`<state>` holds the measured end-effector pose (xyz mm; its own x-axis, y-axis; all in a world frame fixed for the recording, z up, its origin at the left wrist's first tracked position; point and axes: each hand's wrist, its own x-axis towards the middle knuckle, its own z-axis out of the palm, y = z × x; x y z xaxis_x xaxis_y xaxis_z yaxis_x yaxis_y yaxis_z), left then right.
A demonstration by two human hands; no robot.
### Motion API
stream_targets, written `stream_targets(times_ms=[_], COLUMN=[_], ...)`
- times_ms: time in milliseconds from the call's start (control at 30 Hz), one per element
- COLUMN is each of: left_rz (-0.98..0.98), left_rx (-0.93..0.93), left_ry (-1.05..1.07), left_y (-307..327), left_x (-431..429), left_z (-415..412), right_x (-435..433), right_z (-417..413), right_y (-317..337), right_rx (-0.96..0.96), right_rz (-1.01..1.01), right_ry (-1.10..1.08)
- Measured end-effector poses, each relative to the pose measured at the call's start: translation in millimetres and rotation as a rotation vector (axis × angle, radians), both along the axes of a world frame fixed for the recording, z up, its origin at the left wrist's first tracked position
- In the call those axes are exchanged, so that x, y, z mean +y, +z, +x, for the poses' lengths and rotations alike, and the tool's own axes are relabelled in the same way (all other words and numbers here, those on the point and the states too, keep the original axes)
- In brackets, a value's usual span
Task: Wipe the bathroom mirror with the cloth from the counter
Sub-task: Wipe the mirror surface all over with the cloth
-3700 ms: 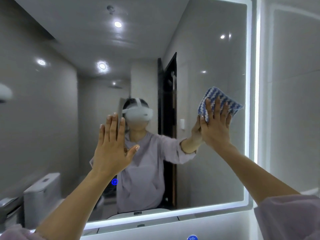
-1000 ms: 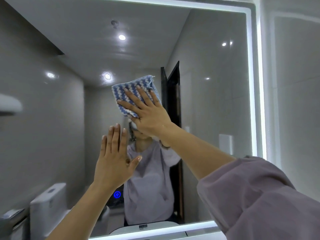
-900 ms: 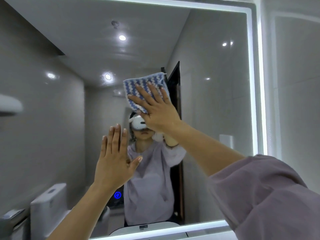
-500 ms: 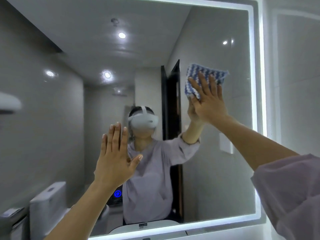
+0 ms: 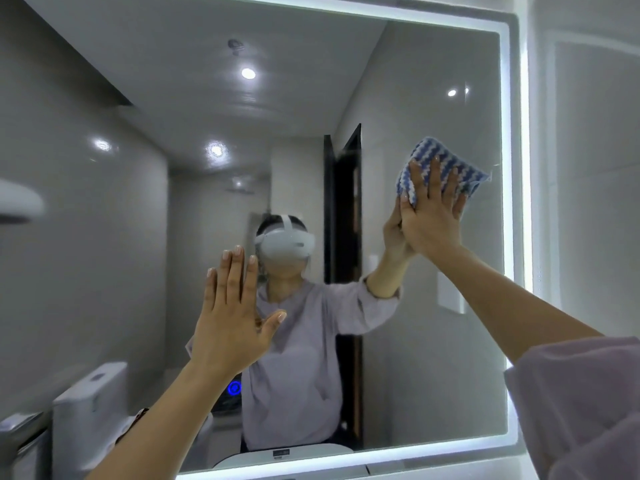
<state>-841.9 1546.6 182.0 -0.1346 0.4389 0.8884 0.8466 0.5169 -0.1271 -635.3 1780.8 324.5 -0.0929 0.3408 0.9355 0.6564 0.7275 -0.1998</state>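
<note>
Wipe in progress, right side

The blue-and-white cloth sits flat on the mirror beside its lit right edge, pinned under the straight, spread fingers of the right hand. The left hand is flat, empty, held at the glass lower down. Advised: even palm pressure, overlapping passes

Blue-white cloth flat on mirror, upper R.
</note>
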Motion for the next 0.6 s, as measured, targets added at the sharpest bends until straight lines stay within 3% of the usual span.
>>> stream_targets(times_ms=[267, 467, 600], left_rz=[0.001, 0.016, 0.006], left_rx=[0.01, 0.001, -0.017], left_ry=[0.01, 0.028, 0.043], left_y=[-1, 1, 1], left_x=[0, 1, 0], left_z=[-3, 0, -2], right_x=[-58, -132, -156], right_z=[-58, -125, -150], right_y=[14, 17, 19], right_rx=[-0.05, -0.329, -0.422], right_rz=[0.149, 0.358, 0.38], right_ry=[0.085, 0.139, 0.18])
